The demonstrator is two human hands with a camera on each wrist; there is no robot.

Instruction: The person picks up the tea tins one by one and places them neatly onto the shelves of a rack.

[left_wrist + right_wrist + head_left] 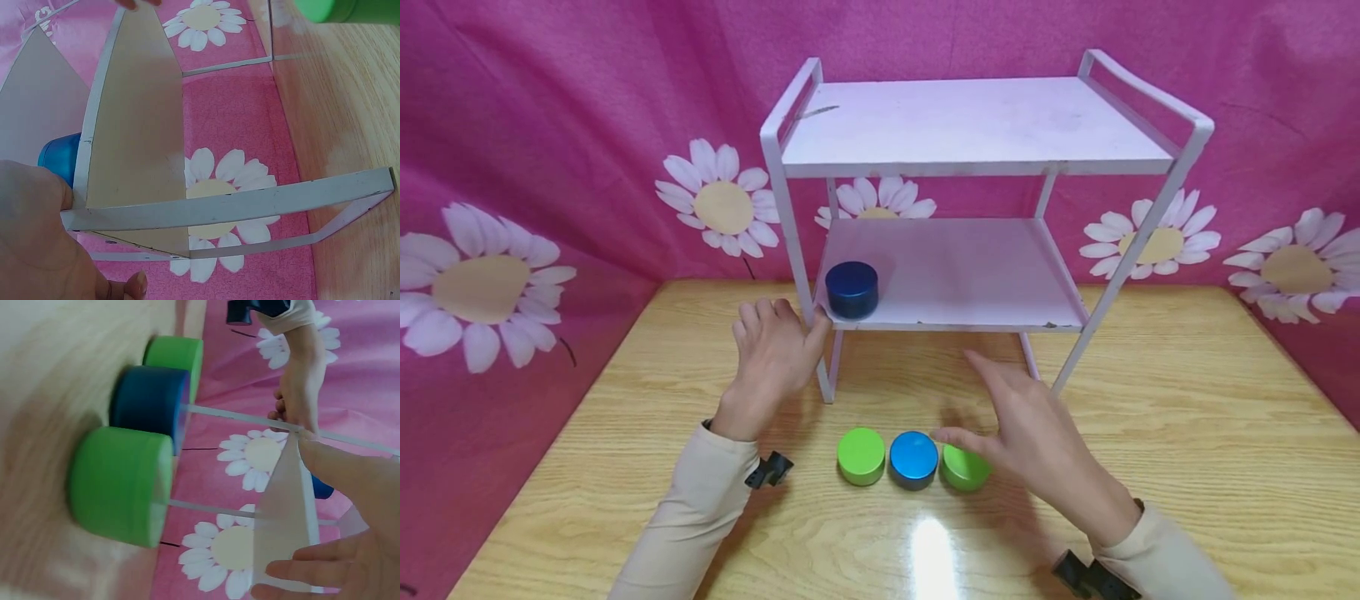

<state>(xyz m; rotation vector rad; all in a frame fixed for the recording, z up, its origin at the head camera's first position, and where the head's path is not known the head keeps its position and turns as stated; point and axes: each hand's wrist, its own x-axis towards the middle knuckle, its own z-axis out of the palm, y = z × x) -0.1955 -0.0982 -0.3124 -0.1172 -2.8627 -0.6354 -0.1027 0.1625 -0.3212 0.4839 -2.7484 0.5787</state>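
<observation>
Head view: white two-tier rack [917, 325] on a wood-grain worktop [1210, 450], pink daisy-print cloth [602, 100] behind. Dark blue container [852, 293] sits on the lower shelf [962, 271], front left corner. On the worktop before the rack, three more round ones in a row: left green container [861, 457], bright blue container [913, 458], right green container [967, 470], narrow gaps between. Left hand [775, 346] at the rack's left front post, thumb across it, just beside the dark blue container; whether it grips the post, cannot tell. Right hand [1037, 425] released, thumb and fingers spread, thumb overlapping the right green container in this line of sight. Beige sleeves [696, 500] on both arms.

Left wrist view: left hand against the shelf corner; blue container partly hidden beyond it. A green container cut off at the upper right.

Right wrist view: row of three seen side-on, a green one nearest. Right hand holds nothing, fingers extended, thumb well apart from them; hand clear of the containers. Left hand beyond, fingers bent.
</observation>
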